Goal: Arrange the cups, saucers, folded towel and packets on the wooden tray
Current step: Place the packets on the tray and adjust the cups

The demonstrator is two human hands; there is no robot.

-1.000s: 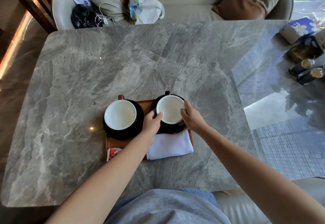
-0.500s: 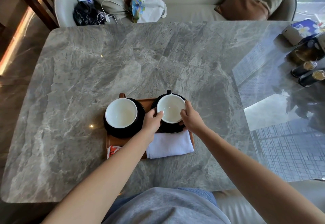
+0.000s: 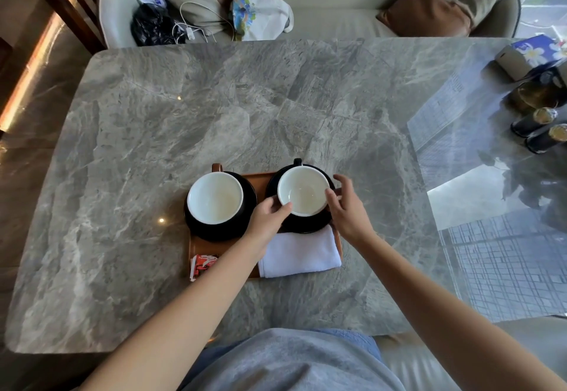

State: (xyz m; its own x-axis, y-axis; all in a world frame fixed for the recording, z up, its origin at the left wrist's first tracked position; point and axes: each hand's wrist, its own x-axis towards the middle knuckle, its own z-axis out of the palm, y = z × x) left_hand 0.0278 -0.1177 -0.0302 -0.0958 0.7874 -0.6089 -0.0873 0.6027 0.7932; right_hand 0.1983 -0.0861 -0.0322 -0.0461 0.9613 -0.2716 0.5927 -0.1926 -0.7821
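Crowding the right cup [image 3: 302,191]: left hand [image 3: 267,218], right hand [image 3: 346,212], folded towel [image 3: 300,252].

- Your wooden tray [image 3: 260,180] sits on the table [image 3: 214,108], near you.
- Across its far side: left cup [image 3: 214,197] on left saucer [image 3: 196,228], right cup [image 3: 303,191] on right saucer [image 3: 303,226].
- The folded towel [image 3: 300,252] lies before the right saucer.
- The packets [image 3: 202,265] lie at the near-left corner.

Grey marble table [image 3: 214,114], glossy top. Beyond its far edge, a pale sofa [image 3: 337,22] carries a black plastic bag [image 3: 153,28], a white charger cable [image 3: 196,22], a printed tote bag [image 3: 260,13] and a brown cushion [image 3: 426,16]. At the table's far right: a blue tissue box [image 3: 534,53] and two dark gold-capped bottles [image 3: 534,122].
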